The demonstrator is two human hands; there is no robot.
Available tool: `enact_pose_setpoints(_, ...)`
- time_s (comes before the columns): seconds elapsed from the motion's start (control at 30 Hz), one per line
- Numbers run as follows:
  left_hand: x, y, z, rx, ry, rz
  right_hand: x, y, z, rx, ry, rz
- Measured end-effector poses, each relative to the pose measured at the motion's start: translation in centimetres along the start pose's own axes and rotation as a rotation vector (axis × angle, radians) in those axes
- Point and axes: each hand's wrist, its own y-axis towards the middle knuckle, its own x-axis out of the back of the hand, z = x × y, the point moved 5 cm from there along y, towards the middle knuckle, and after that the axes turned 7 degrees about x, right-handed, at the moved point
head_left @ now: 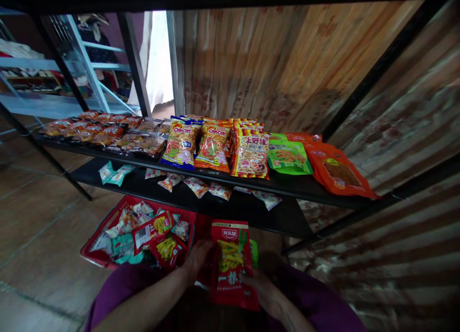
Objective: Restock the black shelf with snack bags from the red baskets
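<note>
Before black shelves, a red packet is pinched by the right hand; whether it is gripped by the left hand, beside its left edge, cannot be told; leftward, snacks are held in a red basket

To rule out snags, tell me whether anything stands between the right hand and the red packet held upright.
Nothing visible does: the right hand touches the red packet at its lower right. The left hand is by its left edge, contact unclear.
</note>
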Motion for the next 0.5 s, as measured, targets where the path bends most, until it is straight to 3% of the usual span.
enact_pose_setpoints(0.07, -1.3, 0.0, 0.5, -0.006, -0.023, 0.13, -0.3, -0.2, 0.1, 0.001, -0.018, 0.002)
enact_pose_setpoints(0.13, -1.8, 0.4, 1.0, -0.034, -0.054, 0.172, -0.5, -0.2, 0.4, 0.01, -0.048, -0.001)
enact_pose_setpoints(0.33, 1.2, 2.5, 0.6, -0.147, 0.019, -0.08, -0.6, 0.6, 0.8, 0.08, -0.059, -0.087)
enact_pose_setpoints(0.5, 1.6, 2.9, 0.1, -0.196, 0.108, -0.099, -0.8, 1.4, 1.4, 0.183, -0.096, -0.093)
